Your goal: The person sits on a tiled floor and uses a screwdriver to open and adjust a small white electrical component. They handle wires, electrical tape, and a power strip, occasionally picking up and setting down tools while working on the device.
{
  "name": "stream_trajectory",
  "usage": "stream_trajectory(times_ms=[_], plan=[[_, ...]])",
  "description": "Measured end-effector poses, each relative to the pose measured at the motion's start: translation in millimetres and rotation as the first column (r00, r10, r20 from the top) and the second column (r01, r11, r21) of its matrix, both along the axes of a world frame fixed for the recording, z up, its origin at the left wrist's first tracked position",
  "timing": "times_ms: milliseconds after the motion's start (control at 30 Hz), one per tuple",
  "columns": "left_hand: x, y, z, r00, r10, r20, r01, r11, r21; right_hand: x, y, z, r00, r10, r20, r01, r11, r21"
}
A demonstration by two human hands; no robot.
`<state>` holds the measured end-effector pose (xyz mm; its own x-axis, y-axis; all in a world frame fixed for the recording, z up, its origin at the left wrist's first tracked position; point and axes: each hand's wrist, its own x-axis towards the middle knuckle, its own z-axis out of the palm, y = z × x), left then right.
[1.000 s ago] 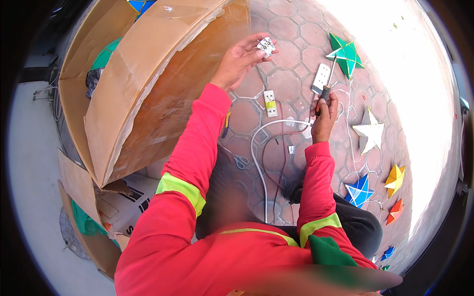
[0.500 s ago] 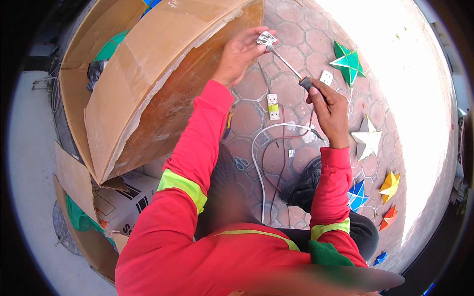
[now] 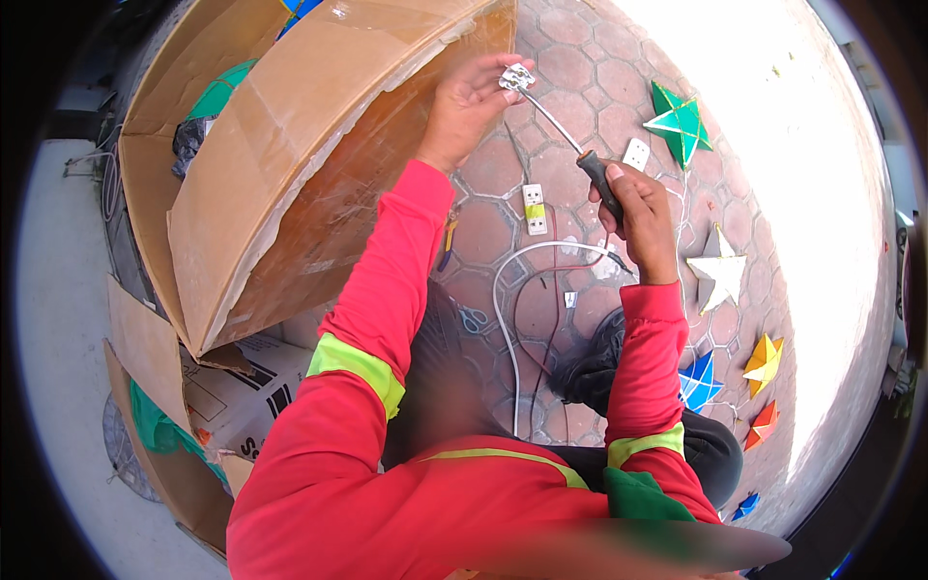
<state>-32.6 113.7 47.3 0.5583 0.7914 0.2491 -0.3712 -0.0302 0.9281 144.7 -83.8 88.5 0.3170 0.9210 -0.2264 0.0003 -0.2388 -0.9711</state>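
Note:
Between the fingertips of my left hand (image 3: 462, 114) is a small white electrical fitting with shiny metal parts (image 3: 516, 76), held up off the paving. A screwdriver (image 3: 551, 119) with a dark handle lies in the grip of my right hand (image 3: 646, 215); its shaft slants up and left. The tip reaches the fitting, though I cannot tell whether it sits in a screw. Below the hands, a white outlet (image 3: 535, 209) with a yellow-green patch rests on the ground. A white outlet cover (image 3: 636, 155) lies beyond my right hand.
A white cable (image 3: 496, 300) and thin red wires curl over the paving (image 3: 483, 235). Blue-handled scissors (image 3: 472, 319) lie by my leg. Large cardboard boxes (image 3: 290, 145) stand at left. Star lanterns, including a green star (image 3: 681, 126) and a white star (image 3: 717, 271), line the right.
My right hand has shifted slightly up and left, and its grip on the screwdriver handle has turned. The fitting in my left hand has moved a little left and tilted.

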Motion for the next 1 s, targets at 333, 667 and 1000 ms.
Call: stream_trajectory(times_ms=[333,667,1000], plan=[[4,-2,-3,0.999,0.001,-0.041,0.003,0.994,0.105,2,-1,-9,0.994,-0.042,-0.100,0.048,0.997,0.064],[3,-4,-4,0.989,0.003,-0.151,0.019,0.989,0.143,19,-4,3,0.988,0.062,-0.144,-0.067,0.997,-0.035],[0,-5,-8,0.981,-0.006,-0.192,0.027,0.994,0.108,56,25,52,0.920,0.306,0.245,-0.258,0.943,-0.208]])
